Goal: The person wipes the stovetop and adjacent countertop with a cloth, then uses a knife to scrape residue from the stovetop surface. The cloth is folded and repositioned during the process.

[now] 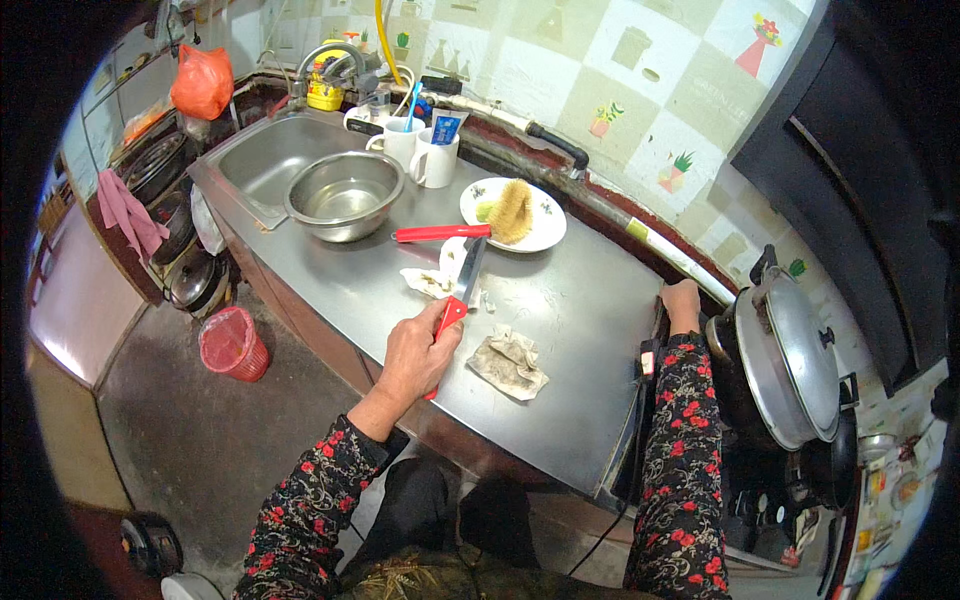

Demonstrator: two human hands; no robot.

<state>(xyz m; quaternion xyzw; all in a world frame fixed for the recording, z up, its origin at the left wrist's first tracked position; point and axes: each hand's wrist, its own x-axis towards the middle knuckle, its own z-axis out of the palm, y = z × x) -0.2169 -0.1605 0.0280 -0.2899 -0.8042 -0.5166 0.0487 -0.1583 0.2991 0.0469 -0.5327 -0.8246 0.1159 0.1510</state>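
My left hand [416, 356] is closed round the red handle of a knife [471, 273], its silver blade pointing away over the steel counter. Just beyond the blade tip lies a long red handle-like piece [440, 233]; whether the two touch, I cannot tell. Crumpled white tissue [432, 281] is beside the blade, and a stained, folded paper [507, 362] lies to the right of my left hand. At the counter's right edge my right hand [682, 303] is closed by a dark upright edge, its fingers partly hidden. A bristly yellow-brown thing [513, 212] sits on a white plate [549, 225].
A metal bowl [345, 195] with liquid stands beside the sink [262, 160]. Two white mugs [435, 161] hold a toothbrush and a tube. Right of the counter is a large lidded pot [785, 350]. A red bin [234, 345] stands on the floor at left.
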